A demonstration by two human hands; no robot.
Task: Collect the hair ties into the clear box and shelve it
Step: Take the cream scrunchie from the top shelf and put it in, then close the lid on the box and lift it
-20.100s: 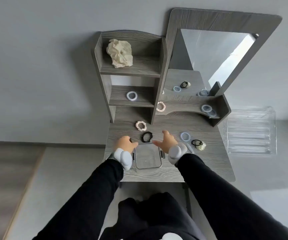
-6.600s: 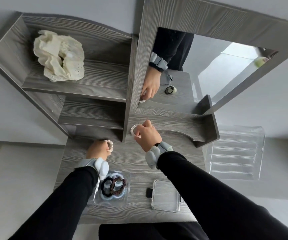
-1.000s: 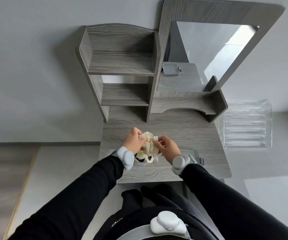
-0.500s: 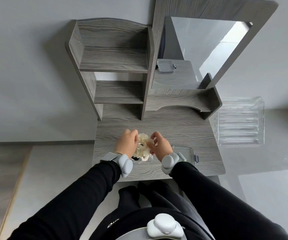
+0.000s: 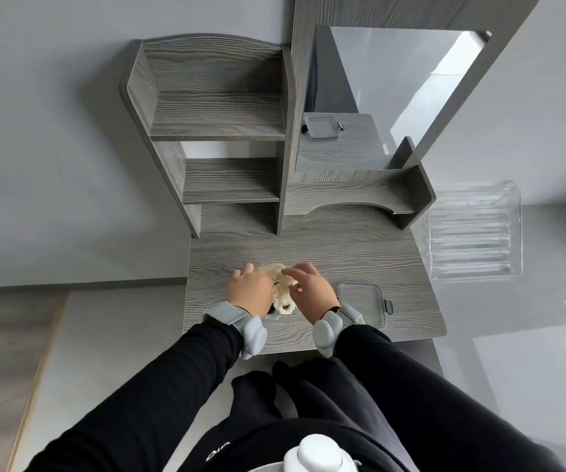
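Observation:
The clear box (image 5: 283, 312) sits near the front edge of the grey desk (image 5: 343, 247), mostly hidden by my hands. A large cream scrunchie (image 5: 282, 290) bulges out of its top, with dark hair ties barely showing beneath it. My left hand (image 5: 250, 290) presses on the scrunchie from the left. My right hand (image 5: 311, 290) pushes on it from the right, fingers spread over it. The box's clear lid (image 5: 363, 303) lies flat on the desk just right of my right wrist.
A grey shelf unit (image 5: 217, 131) with bare upper and middle shelves stands at the back left. A mirror (image 5: 387, 93) stands at the back right and reflects the lid. A clear ribbed organiser (image 5: 472, 233) sits beyond the desk's right edge.
Both hands have closed in lower over the cream scrunchie, which now sits deeper in the box and shows less. The camera has tilted slightly.

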